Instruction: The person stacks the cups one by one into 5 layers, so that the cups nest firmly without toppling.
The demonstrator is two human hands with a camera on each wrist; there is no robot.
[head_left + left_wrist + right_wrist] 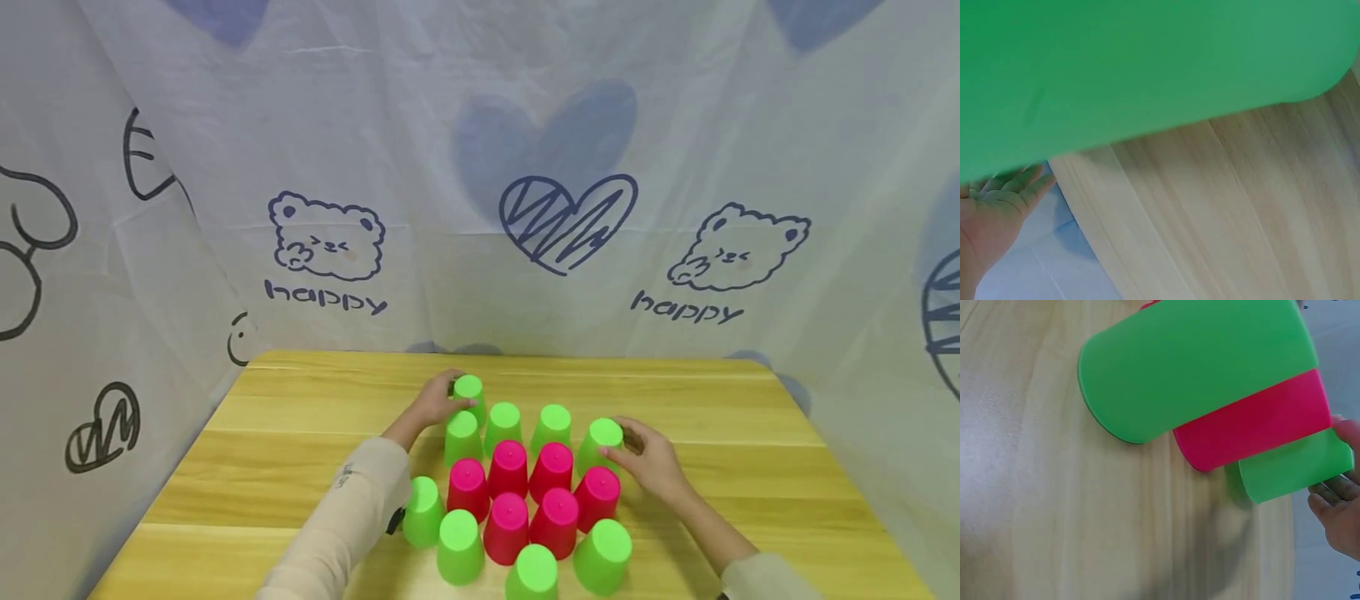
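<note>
Several green and pink cups stand upside down, grouped on the wooden table. My left hand [438, 402] grips the green cup [469, 392] at the back left, its thumb across the front. In the left wrist view, that hand [997, 212] is partly hidden by a large, close green cup [1160, 62]. My right hand [654, 458] holds the green cup [602, 442] at the right end of the back row, thumb in front and fingers behind. The right wrist view shows this hand [1342, 506] around the far green cup [1294, 465].
Pink cups [508, 525] fill the middle of the group. Green cups [460, 546] stand in front and one green cup [423, 510] is beside the left forearm. The wooden table [750, 467] extends to a printed cloth [450, 292] behind.
</note>
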